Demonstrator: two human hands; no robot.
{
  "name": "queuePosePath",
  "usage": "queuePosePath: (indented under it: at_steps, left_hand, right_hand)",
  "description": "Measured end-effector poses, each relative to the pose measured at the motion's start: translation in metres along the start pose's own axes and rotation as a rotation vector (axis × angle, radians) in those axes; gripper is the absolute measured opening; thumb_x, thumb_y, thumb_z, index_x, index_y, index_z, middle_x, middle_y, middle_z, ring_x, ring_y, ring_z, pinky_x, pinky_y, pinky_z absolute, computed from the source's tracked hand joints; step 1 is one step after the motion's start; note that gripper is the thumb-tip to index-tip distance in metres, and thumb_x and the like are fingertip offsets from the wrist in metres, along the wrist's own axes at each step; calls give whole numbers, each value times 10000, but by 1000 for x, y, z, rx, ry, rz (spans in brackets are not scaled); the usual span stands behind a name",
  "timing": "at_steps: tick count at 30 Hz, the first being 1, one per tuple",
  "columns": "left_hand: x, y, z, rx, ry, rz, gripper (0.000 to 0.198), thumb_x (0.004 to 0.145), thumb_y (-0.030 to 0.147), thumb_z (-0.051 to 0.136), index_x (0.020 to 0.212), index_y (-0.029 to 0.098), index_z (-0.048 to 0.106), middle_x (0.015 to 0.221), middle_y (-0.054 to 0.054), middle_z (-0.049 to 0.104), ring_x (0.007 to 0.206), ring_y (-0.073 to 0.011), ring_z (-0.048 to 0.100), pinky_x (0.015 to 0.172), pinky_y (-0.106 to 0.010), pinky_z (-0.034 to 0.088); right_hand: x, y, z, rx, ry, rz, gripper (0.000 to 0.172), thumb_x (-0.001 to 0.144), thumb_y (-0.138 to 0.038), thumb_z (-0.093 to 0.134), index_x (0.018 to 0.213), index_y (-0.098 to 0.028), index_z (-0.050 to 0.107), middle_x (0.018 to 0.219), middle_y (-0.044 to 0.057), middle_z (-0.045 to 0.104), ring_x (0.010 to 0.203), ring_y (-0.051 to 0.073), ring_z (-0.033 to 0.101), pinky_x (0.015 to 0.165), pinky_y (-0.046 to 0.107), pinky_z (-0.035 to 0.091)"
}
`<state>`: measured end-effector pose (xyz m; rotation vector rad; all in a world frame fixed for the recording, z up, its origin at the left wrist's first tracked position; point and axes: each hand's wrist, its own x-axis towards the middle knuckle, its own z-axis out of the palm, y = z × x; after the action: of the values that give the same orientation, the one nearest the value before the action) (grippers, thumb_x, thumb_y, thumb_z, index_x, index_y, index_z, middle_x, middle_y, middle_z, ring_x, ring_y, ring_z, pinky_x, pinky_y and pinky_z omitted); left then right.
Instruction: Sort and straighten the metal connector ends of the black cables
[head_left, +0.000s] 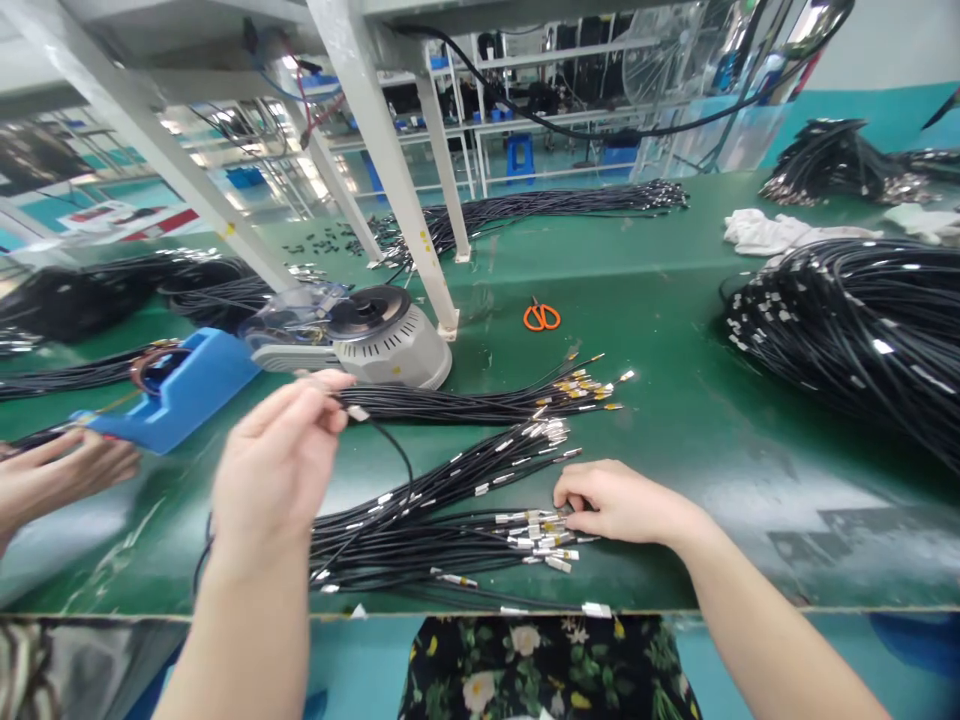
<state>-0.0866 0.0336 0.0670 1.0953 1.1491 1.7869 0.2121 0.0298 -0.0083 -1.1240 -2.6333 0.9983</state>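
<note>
My left hand point(279, 462) is raised above the green bench and pinches one thin black cable point(390, 445) near its labelled end. That cable loops down toward a bundle of black cables point(420, 525) lying in front of me. My right hand point(619, 500) rests on the bench at the metal connector ends point(540, 535) of that bundle, its fingers curled onto the tips. A second bundle with gold-tipped ends point(525, 400) lies just behind.
A grey tape dispenser machine point(360, 340) and a blue holder point(180, 390) stand to the left. Another person's hand point(60, 470) rests at the far left. Orange scissors point(541, 316) lie mid-bench. A large cable pile point(855, 320) fills the right. White frame legs point(390, 160) rise behind.
</note>
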Motion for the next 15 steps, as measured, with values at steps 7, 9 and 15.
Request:
queuePosePath:
  at_steps: [7, 9, 15]
  left_hand:
    - [12, 23, -6, -52, 20, -32, 82, 772, 223, 557, 722, 174, 599, 686, 37, 542, 402, -15, 382, 343, -162, 302]
    - [6, 8, 15, 29, -74, 49, 62, 751, 216, 578, 800, 184, 599, 796, 19, 567, 489, -51, 507, 439, -209, 435]
    - [-34, -48, 53, 569, -785, -42, 631, 752, 179, 562, 1304, 306, 285, 1283, -72, 407, 777, -111, 578, 692, -265, 495]
  right_hand:
    - [1, -4, -2, -31, -1, 0, 160, 726, -86, 481, 743, -197, 596, 750, -19, 610, 645, 112, 497, 580, 201, 324]
    - [1, -5, -2, -28, -1, 1, 127, 731, -105, 503, 735, -195, 592, 710, -22, 593, 623, 111, 484, 561, 200, 319]
    - [12, -10, 9, -63, 120, -20, 110, 826, -191, 496, 846, -188, 604, 744, -1, 587, 708, 127, 516, 647, 214, 363]
